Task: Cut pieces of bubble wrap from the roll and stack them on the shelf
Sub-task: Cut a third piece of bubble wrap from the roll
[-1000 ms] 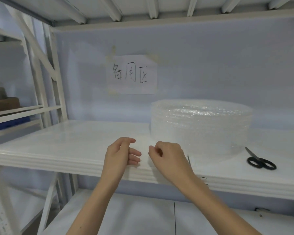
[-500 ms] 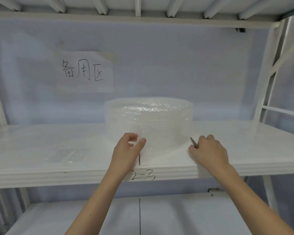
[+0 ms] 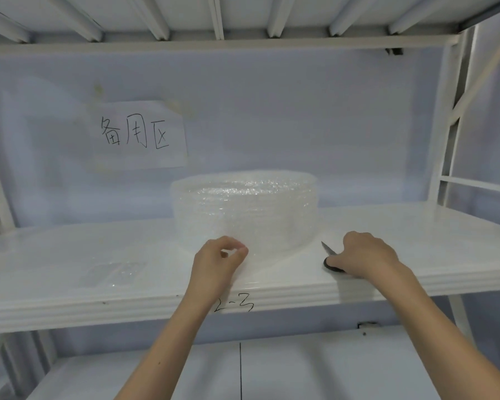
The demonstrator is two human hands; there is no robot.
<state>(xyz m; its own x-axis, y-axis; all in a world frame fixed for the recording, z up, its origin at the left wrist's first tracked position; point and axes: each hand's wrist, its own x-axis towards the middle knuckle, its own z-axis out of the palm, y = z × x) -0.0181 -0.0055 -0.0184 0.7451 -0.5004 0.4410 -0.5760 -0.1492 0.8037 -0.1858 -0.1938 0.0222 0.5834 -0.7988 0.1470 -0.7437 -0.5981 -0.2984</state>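
Note:
A wide clear roll of bubble wrap lies flat on the white shelf. My left hand is at the roll's front, thumb and forefinger pinched on its loose edge. My right hand rests over black-handled scissors lying on the shelf right of the roll; the blade tip and one handle loop stick out from under it. A flat cut piece of bubble wrap lies on the shelf to the left.
A paper sign with handwriting is taped to the back wall. White uprights stand at the right, and an upper shelf is overhead. A lower shelf sits below, marked "2-3" on the front edge above it.
The view swung right. My right hand moved from the roll's front across to the scissors. My left hand went from beside the right hand to pinching the roll's loose edge.

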